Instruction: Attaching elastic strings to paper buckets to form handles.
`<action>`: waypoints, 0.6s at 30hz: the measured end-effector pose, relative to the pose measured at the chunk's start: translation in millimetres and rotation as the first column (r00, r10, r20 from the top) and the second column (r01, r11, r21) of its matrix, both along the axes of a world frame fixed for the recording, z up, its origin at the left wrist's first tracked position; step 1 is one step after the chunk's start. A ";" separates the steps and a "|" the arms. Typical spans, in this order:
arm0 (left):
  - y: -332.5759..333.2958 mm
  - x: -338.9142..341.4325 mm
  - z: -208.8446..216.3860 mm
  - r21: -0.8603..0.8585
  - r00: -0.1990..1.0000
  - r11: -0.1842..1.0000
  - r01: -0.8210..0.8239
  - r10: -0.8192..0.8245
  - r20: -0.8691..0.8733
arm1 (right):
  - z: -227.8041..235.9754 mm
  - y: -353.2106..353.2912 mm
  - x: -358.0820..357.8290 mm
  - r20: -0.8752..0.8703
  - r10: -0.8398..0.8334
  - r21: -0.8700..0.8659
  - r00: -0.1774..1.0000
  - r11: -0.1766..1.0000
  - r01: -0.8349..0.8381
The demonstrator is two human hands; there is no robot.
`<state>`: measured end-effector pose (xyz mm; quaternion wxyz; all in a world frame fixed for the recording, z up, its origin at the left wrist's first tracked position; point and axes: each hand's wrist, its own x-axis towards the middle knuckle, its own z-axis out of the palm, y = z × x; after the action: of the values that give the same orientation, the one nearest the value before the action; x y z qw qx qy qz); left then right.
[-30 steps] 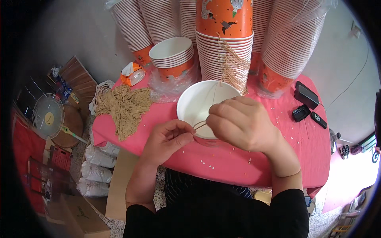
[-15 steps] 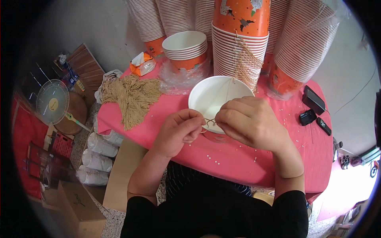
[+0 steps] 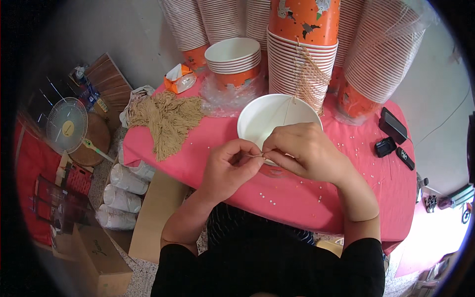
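A white-lined paper bucket with an orange outside stands at the front of the table. Just above its near rim, my left hand pinches a thin tan cord between thumb and forefinger. The fingertips of my right hand meet the left ones and are closed on the same cord. Another length of cord hangs from the bucket's far rim down its inside. Where the cord passes between the fingertips is mostly hidden.
A pile of tan cords lies left on the pink tablecloth. Behind the bucket rises a tall stack of orange buckets with cord loops hanging. Further right are a black device and a remote. Small white dots litter the cloth.
My hands have come together at the fingertips. The cord, crossed in a small open loop between them before, is now drawn in and mostly covered by the fingers.
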<state>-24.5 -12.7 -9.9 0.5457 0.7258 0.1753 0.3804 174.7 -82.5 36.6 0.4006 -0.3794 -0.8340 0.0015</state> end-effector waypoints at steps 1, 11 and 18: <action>-0.9 0.9 -0.1 0.000 1.000 1.000 0.000 0.000 0.000 | -1.2 0.4 -0.1 0.000 0.000 0.000 1.000 1.000 0.000; -1.2 6.3 2.6 0.536 0.973 0.813 -0.228 0.165 0.164 | -6.5 1.8 1.1 -0.371 -0.001 -0.496 0.929 0.845 -0.197; -5.5 5.9 -7.1 0.128 0.980 0.990 -0.056 0.030 0.195 | -6.6 2.9 0.9 -0.452 -0.021 -0.561 0.892 0.784 -0.266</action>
<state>-18.6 -18.2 -17.0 0.5022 0.7164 0.1115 0.4713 175.6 -79.5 30.0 0.4313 -0.4212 -0.7009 0.3812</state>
